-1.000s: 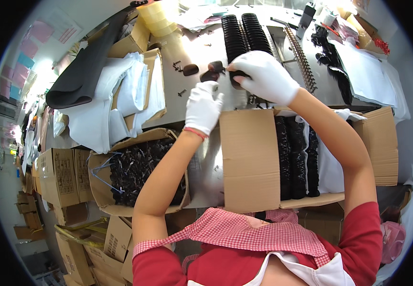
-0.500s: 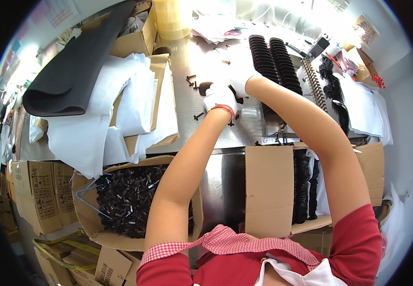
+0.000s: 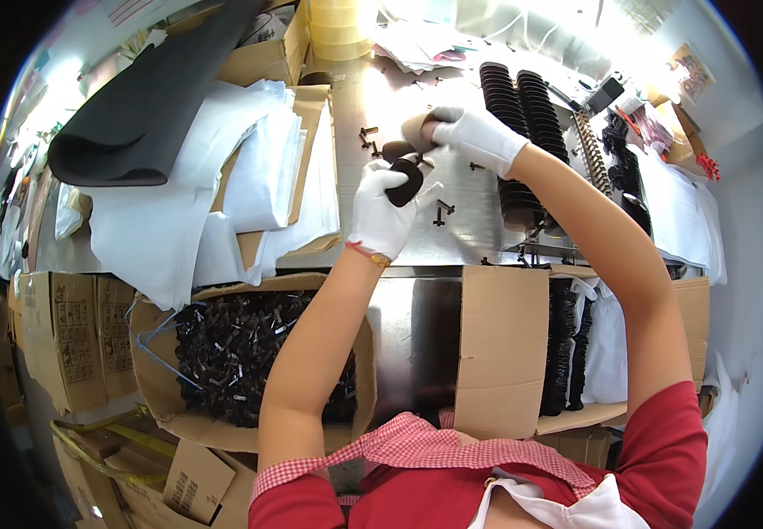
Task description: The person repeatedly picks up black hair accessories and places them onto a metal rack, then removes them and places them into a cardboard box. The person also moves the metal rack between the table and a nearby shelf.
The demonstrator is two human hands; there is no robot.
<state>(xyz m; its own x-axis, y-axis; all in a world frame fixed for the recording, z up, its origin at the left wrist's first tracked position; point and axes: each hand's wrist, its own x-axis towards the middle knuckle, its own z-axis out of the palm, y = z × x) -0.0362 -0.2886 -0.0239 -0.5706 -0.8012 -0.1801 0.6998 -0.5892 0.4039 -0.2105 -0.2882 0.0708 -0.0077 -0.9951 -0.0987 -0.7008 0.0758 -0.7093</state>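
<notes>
Left hand (image 3: 384, 210), white-gloved, grips one dark oval piece (image 3: 406, 182) above the metal table (image 3: 416, 317). Right hand (image 3: 472, 134), also gloved, pinches a tan rounded piece (image 3: 416, 130) just beyond it. Two rows of stacked black ribbed parts (image 3: 515, 132) stand right. Small black screws (image 3: 441, 212) lie scattered; one open carton of black parts (image 3: 249, 353) sits lower left.

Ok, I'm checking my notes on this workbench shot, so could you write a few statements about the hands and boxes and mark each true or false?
1. Both hands wear white gloves. True: left hand, right hand.
2. The left hand holds a dark oval piece. True.
3. The open cardboard box at lower left holds white cloth. False: it holds small black parts.
4. The rows of black pieces stand left of the hands. False: they stand right.
</notes>
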